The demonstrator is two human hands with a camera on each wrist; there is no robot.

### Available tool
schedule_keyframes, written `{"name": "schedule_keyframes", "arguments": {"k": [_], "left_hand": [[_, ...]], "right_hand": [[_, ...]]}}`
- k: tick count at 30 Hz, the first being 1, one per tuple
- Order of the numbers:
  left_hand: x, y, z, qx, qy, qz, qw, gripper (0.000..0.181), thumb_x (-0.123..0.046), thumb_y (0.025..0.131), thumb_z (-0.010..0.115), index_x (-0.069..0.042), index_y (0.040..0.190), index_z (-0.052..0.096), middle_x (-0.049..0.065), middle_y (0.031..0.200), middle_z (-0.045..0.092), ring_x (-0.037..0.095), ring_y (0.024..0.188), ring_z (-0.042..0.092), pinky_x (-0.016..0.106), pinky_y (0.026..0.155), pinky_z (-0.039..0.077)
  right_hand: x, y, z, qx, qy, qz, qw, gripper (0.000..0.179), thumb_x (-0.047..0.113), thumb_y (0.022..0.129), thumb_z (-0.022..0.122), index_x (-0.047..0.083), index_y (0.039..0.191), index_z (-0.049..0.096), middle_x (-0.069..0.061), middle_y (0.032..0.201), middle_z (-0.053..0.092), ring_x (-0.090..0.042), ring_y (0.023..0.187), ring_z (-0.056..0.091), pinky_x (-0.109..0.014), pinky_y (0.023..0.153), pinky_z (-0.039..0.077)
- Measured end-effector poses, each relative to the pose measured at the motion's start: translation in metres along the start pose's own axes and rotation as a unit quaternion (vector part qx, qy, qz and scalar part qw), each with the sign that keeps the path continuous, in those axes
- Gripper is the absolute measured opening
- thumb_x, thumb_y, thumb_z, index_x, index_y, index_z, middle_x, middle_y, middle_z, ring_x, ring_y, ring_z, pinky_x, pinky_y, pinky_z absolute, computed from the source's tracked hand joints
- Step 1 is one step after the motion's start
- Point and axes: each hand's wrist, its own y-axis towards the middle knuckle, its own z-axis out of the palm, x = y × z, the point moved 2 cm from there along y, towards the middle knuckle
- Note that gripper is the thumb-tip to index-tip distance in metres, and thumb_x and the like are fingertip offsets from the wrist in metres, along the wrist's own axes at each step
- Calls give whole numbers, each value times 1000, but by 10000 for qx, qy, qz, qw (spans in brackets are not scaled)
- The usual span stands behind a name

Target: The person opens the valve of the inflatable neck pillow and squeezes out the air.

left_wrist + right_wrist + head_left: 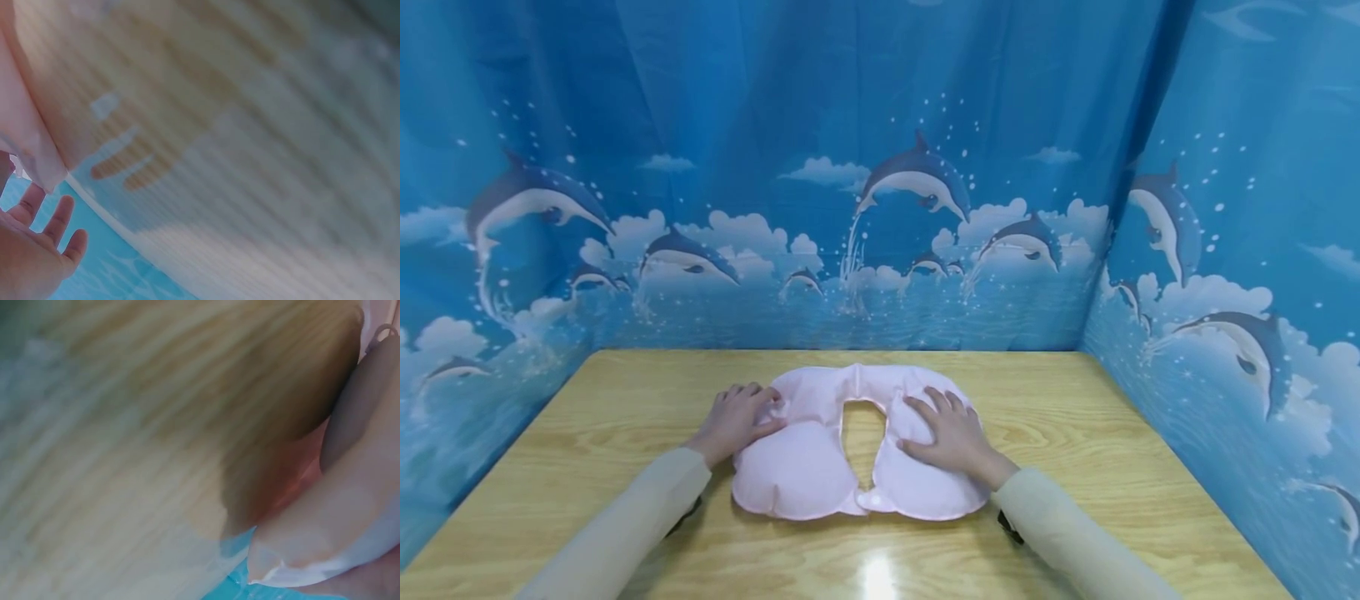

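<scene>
Press both halves evenly

The pale pink, puffy, U-shaped pillow (801, 475) of soft-looking material lies flat on the yellow wood-grain worktop (1075, 450), its two ends (871, 500) meeting nearest you. Your right grip (953, 437) is spread wide over the pillow's right half, clasping nothing. Your left grip (740, 422) is loosely spread at the left edge; whether it pinches material, I cannot tell. Best to press flat and match both sides, or the pillow may twist.
</scene>
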Motion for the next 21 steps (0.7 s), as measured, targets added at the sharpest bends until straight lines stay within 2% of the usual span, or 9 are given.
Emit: {"name": "schedule_keyframes", "arguments": {"k": [14,21], "left_hand": [[-1,1,-3,96,-116,-119,9998,41,-48,81,62,-19,109,59,10,109,58,37,103,50,57,85,35],[0,0,-3,40,-148,-58,9999,40,-48,81,62,-19,109,59,9,107,58,37,102,50,56,85,35]], "right_hand": [[0,0,6,87,54,28,9999,64,61,79,53,28,133,45,-13,140,39,-45,125,36,-64,93,30],[3,0,7,231,54,-5,9997,64,61,79,52,28,133,44,-12,140,40,-44,123,37,-64,92,32]]}}
